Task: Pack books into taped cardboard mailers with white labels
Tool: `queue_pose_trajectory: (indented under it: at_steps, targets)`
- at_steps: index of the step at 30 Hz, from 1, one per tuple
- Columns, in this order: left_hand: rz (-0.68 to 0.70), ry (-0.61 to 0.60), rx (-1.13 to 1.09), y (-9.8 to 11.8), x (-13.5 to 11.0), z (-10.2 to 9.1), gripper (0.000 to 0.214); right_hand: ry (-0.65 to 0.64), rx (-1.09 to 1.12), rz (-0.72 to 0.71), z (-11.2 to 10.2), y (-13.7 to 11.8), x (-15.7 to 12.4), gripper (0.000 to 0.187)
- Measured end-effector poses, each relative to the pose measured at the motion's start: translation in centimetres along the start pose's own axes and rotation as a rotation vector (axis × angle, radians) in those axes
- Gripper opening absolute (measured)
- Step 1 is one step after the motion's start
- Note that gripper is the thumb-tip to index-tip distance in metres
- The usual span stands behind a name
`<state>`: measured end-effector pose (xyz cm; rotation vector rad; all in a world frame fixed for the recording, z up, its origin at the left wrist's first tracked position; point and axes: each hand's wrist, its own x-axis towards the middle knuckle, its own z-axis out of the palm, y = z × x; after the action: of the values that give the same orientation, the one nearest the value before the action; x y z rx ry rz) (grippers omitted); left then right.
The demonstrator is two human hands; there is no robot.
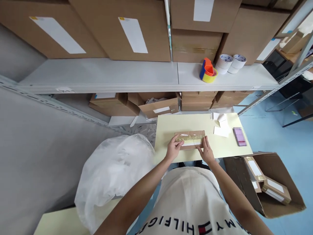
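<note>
A small cardboard box (190,134), crossed by clear tape, lies on the pale yellow table (166,123) in front of me. A white label (191,143) runs along its near side. My left hand (173,149) grips the left end of the box, fingertips resting on its top and label. At the opposite end, my right hand (206,150) holds the box with the thumb low on the near edge and the fingers along the side.
Paper scraps (221,131) and a blurred purple item (239,136) lie on the table's right. An open carton (285,166) with labelled boxes stands lower right; a white plastic bag (117,169) bulges at left. The shelf (146,73) holds cartons, tape rolls (223,63) and a tape dispenser (208,71).
</note>
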<state>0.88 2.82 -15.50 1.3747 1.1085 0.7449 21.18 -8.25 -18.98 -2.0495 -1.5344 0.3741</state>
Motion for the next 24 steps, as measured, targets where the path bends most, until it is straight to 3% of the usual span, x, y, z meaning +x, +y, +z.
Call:
queue_pose_trajectory:
  at_steps: [5,10,12,15,18,22,24]
  targets:
    - [-0.103,-0.019,0.032,1.0,0.7,1.3,0.041,-0.045,0.046,-0.014,-0.5,0.2,0.0,0.072]
    - [0.092,0.026,0.151,3.0,1.9,3.3,0.037,-0.107,0.167,-0.042,-1.8,1.0,0.5,0.075]
    - [0.087,-0.009,0.186,3.7,2.5,4.4,0.034,-0.088,0.228,-0.024,-2.5,2.2,0.9,0.075]
    - [-0.013,-0.103,0.268,4.7,3.4,6.3,0.029,-0.061,0.3,0.061,-3.4,5.3,1.7,0.073]
    - [-0.06,-0.175,0.416,5.9,4.3,8.7,0.039,-0.056,0.307,0.193,-4.4,9.6,2.5,0.07]
    - [0.04,-0.272,0.451,7.3,6.3,12.8,0.03,-0.052,0.141,0.236,-5.6,15.3,3.7,0.061]
    - [0.126,-0.324,0.433,7.4,7.8,15.1,0.048,-0.078,0.017,0.203,-6.1,17.4,4.5,0.055]
